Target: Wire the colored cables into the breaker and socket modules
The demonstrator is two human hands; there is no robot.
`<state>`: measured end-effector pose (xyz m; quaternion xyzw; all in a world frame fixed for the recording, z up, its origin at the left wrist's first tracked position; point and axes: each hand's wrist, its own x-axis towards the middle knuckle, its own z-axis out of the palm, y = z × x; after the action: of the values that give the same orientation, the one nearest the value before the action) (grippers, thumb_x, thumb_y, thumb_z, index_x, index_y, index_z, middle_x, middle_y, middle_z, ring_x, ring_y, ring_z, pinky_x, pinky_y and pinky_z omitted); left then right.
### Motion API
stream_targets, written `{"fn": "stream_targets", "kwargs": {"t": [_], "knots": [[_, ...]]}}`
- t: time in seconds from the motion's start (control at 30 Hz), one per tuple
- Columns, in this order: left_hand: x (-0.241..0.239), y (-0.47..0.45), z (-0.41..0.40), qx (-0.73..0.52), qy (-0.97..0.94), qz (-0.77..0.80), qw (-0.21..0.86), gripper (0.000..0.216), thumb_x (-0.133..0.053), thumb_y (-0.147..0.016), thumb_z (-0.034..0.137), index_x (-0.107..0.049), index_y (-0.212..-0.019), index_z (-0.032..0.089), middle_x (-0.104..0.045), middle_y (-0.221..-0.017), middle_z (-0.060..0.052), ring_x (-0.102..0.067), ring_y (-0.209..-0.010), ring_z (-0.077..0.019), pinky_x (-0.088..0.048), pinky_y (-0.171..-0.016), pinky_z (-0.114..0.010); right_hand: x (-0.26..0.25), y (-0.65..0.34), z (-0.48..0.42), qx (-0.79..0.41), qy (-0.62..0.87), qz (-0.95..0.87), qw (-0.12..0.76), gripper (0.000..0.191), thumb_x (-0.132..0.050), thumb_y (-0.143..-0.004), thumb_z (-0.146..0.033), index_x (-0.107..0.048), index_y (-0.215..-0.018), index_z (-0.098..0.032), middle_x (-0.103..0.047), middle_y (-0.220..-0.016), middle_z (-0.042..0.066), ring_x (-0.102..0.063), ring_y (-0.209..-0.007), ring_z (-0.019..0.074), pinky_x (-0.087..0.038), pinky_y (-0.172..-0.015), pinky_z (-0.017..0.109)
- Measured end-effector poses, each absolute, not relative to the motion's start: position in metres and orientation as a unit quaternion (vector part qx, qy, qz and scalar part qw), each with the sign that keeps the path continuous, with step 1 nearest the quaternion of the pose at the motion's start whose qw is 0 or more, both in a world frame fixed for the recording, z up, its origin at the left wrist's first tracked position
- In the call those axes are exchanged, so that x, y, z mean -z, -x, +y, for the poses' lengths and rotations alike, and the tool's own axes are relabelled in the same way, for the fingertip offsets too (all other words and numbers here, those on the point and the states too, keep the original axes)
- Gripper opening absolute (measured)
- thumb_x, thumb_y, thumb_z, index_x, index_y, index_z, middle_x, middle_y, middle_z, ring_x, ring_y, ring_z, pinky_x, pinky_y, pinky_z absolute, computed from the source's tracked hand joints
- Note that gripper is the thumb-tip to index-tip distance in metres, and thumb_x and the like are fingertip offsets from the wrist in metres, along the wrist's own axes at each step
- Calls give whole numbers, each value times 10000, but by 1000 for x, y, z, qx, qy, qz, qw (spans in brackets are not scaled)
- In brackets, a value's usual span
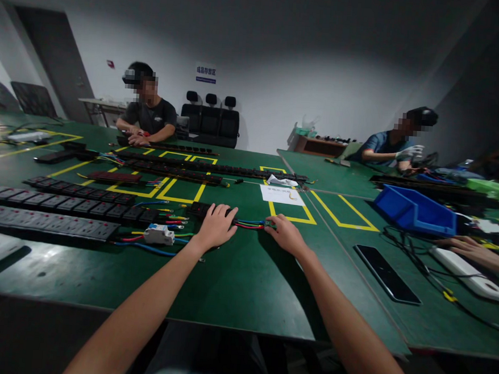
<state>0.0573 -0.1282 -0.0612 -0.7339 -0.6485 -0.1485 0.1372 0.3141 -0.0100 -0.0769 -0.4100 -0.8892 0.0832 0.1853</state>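
Power strips (56,202) left, phone (386,273) right — hands (216,226) between.

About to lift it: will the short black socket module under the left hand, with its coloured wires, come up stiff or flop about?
The black socket module looks rigid and flat, so it probably lifts stiff without rolling. Its coloured wires are thin and loose, likely to droop and trail; the right hand rests at their ends. Probably light, being so short.

Assembly workshop: power strips (52,203) on marked benches (234,277)
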Motion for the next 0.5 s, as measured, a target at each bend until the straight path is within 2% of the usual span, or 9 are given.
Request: {"fn": "stream_targets", "kwargs": {"t": [0.1, 0.27, 0.5], "knots": [[62, -57, -128, 149, 733, -648, 140, 570, -523, -1007, 417, -505, -1525, 178, -580, -1447, -173, -484, -1391, -330, -318, -1217, -554, 73, -314, -13, -74, 424, -885, 178, 301, -622, -1005, -379, -690, -1241, -206, -669, -1158, 98, -653, -1022, 229, -462, -804, 289], [62, -57, -128, 152, 735, -647, 136, 575, -526, -1006, 416, -499, -1529, 180, -576, -1451, -170, -482, -1393, -329, -315, -1217, -555, 65, -314, -18, -78, 411, -894, 159, 222, -577, -1027, -357, -760, -1016, -232, -701, -1032, 68, -657, -937, 198, -440, -767, 264], [61, -57, -129, 151, 735, -645, 141, 582, -540, -996, 406, -512, -1520, 153, -584, -1432, -186, -489, -1377, -339, -316, -1209, -561, 65, -313, -17, -84, 406, -897, 153, 241, -570, -1022, -370, -763, -1012, -227, -713, -1031, 74, -660, -943, 206, -454, -794, 281]]}}
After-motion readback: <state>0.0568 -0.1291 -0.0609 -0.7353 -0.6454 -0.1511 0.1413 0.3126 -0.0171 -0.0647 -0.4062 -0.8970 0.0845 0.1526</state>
